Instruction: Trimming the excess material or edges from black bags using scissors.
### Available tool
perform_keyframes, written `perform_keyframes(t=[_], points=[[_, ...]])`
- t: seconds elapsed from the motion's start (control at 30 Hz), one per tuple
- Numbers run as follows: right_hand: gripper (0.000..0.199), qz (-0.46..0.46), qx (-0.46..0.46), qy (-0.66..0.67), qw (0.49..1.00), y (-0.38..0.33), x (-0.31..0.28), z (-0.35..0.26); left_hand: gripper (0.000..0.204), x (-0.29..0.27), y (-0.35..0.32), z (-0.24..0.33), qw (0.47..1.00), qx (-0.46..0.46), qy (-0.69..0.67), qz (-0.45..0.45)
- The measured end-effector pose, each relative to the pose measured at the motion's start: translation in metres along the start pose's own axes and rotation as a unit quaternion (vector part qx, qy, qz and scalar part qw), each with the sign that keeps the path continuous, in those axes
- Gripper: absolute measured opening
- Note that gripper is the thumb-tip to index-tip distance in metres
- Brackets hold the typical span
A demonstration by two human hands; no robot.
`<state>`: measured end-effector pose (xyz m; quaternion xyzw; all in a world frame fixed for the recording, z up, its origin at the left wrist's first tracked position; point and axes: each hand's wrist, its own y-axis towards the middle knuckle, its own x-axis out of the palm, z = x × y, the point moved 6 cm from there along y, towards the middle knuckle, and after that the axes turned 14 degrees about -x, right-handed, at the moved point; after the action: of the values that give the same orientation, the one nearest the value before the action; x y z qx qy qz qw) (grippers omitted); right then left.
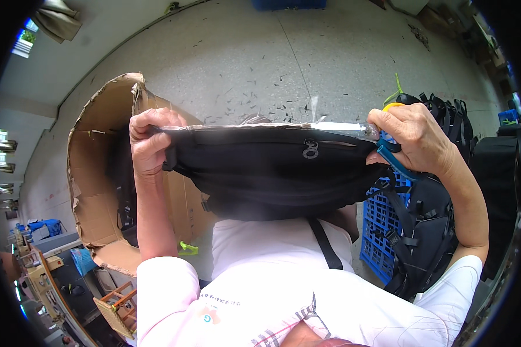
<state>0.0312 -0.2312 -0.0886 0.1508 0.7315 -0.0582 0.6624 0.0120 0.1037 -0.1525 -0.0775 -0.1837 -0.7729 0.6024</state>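
My left hand [151, 139] grips the left end of a black fabric bag [260, 168], its fingers folded over the top edge. The bag stretches across in front of my white shirt, and a zip with a small grey mark shows near its upper right. Along the top edge runs a pale strip with clear, shiny plastic [341, 128] at its right part. My right hand [408, 136] pinches that right end. The same hand also holds a teal-handled tool [396, 162], with a yellow loop [392, 106] showing above; its kind is partly hidden by the fingers. A black strap [325, 243] hangs below the bag.
A large open cardboard box [92, 173] stands at left with dark items inside. On the right, black bags [428, 214] lie on and around a blue plastic crate [376, 231]. Dark scraps litter the grey floor [243, 63]. A wooden stool [118, 306] is at lower left.
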Motion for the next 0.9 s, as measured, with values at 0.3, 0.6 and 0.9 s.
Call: perform_keyframes(t=[0.3, 0.6, 0.9], points=[[0.051, 0.02, -0.006, -0.089, 0.996, 0.021, -0.012, -0.007, 0.01, 0.004, 0.005, 0.0, 1.0, 0.001, -0.006, -0.023], [0.046, 0.024, -0.048, -0.058, 0.997, 0.029, -0.002, -0.004, 0.019, -0.004, 0.001, -0.003, 0.997, 0.009, 0.015, -0.069], [0.051, 0.041, -0.002, -0.025, 0.999, 0.034, -0.011, -0.006, 0.01, 0.001, 0.002, -0.001, 0.999, -0.009, -0.02, -0.046]])
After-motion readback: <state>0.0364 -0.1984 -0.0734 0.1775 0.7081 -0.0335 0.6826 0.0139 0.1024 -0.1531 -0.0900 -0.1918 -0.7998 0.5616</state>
